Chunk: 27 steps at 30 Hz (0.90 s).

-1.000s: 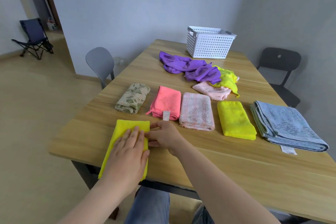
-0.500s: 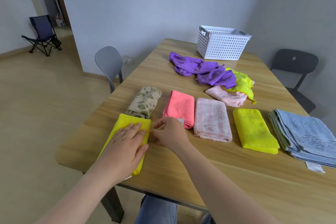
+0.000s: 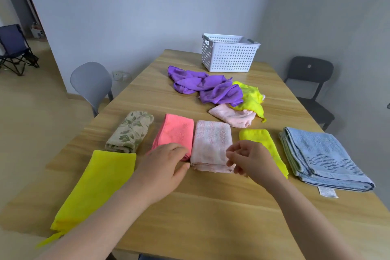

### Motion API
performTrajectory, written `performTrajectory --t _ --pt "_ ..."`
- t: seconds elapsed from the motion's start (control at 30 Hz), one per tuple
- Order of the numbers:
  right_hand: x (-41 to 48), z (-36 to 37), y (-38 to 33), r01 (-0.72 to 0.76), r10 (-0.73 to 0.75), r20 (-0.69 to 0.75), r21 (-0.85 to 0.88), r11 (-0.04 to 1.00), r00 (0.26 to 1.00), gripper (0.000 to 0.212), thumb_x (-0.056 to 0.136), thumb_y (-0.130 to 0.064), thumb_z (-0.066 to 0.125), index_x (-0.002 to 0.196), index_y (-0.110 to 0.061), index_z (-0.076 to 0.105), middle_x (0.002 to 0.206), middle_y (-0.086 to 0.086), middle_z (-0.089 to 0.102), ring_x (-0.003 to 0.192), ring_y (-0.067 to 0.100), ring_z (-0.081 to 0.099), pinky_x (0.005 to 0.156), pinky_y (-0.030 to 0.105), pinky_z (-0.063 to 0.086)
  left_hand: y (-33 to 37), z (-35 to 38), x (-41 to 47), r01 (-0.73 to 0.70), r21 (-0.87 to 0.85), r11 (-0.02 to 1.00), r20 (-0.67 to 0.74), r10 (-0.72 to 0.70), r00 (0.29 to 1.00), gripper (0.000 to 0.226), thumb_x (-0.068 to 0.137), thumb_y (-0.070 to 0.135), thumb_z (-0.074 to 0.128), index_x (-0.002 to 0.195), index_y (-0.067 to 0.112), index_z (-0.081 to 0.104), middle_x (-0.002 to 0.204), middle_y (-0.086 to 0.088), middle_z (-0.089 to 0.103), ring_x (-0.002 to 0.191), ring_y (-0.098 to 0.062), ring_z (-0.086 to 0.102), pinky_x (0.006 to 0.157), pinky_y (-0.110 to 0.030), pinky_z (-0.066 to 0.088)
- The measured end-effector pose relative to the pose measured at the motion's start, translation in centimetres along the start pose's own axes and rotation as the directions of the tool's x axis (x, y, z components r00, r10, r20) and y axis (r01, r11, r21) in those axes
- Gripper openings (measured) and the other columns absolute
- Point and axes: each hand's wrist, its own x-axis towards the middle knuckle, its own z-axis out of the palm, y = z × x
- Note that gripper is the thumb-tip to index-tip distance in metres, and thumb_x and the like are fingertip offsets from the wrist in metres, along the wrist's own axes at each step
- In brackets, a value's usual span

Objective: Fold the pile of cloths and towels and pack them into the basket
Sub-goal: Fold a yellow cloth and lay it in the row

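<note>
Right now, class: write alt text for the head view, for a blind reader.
A left hand and a right hand hover over a row of folded cloths on a wooden table, the left above the pink cloth. Beyond lie unfolded cloths and a white basket.

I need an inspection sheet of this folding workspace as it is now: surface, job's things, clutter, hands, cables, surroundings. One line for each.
Surface: light wooden table, carrying all the cloths.
Job's things: white perforated plastic basket at the far end, no cloth above its rim; unfolded pile of purple cloth, yellow-green cloth, pale pink cloth; folded: leaf-print towel, coral cloth, pink-white towel, small yellow cloth, blue towel, large yellow cloth.
Clutter: nothing seen.
Hands: left hand, fingers relaxed, over the coral cloth's near end; right hand loosely curled, holding nothing.
Cables: nothing seen.
Surroundings: grey plastic chair left, black chair right, blue folding chair beyond the doorway.
</note>
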Motion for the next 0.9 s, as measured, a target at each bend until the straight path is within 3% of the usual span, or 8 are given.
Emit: performTrajectory --t 0.17,0.33,0.47,0.57,0.67,0.73,0.9 --pt "2.2 -5.4 2.5 -0.037 0.031 -0.097 -0.061 0.997 0.995 0.005 0.087 -0.008 0.062 0.084 -0.01 0.065 0.063 0.003 0.07 0.047 0.013 0.057 0.048 0.024 0.046 1.9 1.9 5.8 -0.072 -0.035 0.997 0.04 0.074 0.996 0.037 0.094 0.03 0.049 0.129 0.019 0.053 0.132 0.006 0.052 0.121 -0.013 0.047 0.099 -0.025 0.037" --pt "6.1 -8.7 3.7 -0.021 0.001 -0.148 -0.138 0.99 0.989 0.006 0.086 -0.009 0.061 0.083 -0.013 0.065 0.063 -0.001 0.07 0.047 0.008 0.059 0.05 0.025 0.048 3.0 3.0 11.6 -0.092 -0.048 0.995 0.064 0.095 0.993 0.047 0.087 0.036 0.04 0.125 0.015 0.057 0.126 0.0 0.057 0.116 -0.02 0.053 0.095 -0.028 0.04" --pt "10.2 -9.9 4.0 0.002 -0.039 -0.185 -0.195 0.981 0.982 0.009 0.085 -0.008 0.061 0.08 -0.014 0.064 0.062 -0.001 0.07 0.046 0.007 0.059 0.053 0.029 0.049 2.9 3.9 15.7 -0.094 -0.099 0.991 0.036 0.098 0.995 0.043 0.085 0.036 0.044 0.12 0.017 0.06 0.12 0.002 0.059 0.112 -0.017 0.055 0.092 -0.028 0.041" --pt "13.2 -10.4 4.1 0.033 -0.089 -0.192 -0.275 0.961 0.977 0.01 0.084 -0.01 0.062 0.077 -0.017 0.064 0.064 0.001 0.07 0.051 0.012 0.064 0.058 0.037 0.054 2.2 4.6 19.0 -0.058 -0.136 0.989 0.001 0.058 0.998 0.055 0.076 0.046 0.037 0.112 0.015 0.064 0.112 -0.002 0.063 0.105 -0.021 0.059 0.088 -0.032 0.045" --pt "16.2 -10.3 3.7 0.083 -0.155 -0.183 -0.354 0.932 0.971 0.006 0.082 -0.013 0.063 0.078 -0.017 0.066 0.068 -0.001 0.069 0.058 0.018 0.064 0.058 0.037 0.053 0.9 5.3 22.3 0.001 -0.124 0.992 -0.013 -0.003 1.0 0.048 0.077 0.04 0.046 0.112 0.014 0.063 0.11 -0.005 0.063 0.103 -0.024 0.06 0.086 -0.035 0.047" --pt "18.4 -9.8 3.1 0.126 -0.209 -0.176 -0.393 0.911 0.962 0.005 0.081 -0.016 0.065 0.085 -0.017 0.068 0.075 -0.007 0.067 0.064 0.012 0.061 0.062 0.029 0.046 0.1 5.8 24.4 0.033 -0.148 0.988 -0.031 -0.038 0.999 0.036 0.082 0.031 0.058 0.114 0.013 0.062 0.11 -0.005 0.061 0.104 -0.024 0.059 0.087 -0.036 0.046" --pt "24.0 -7.8 2.3 0.166 -0.251 -0.115 -0.487 0.858 0.961 0.05 0.079 -0.023 0.071 0.126 -0.018 0.058 0.119 0.002 0.06 0.104 0.02 0.059 0.08 0.026 0.043 -1.5 7.3 29.2 0.093 -0.081 0.992 -0.063 -0.099 0.993 0.055 0.081 0.031 0.069 0.129 0.012 0.05 0.124 -0.008 0.05 0.112 -0.026 0.052 0.095 -0.035 0.04"
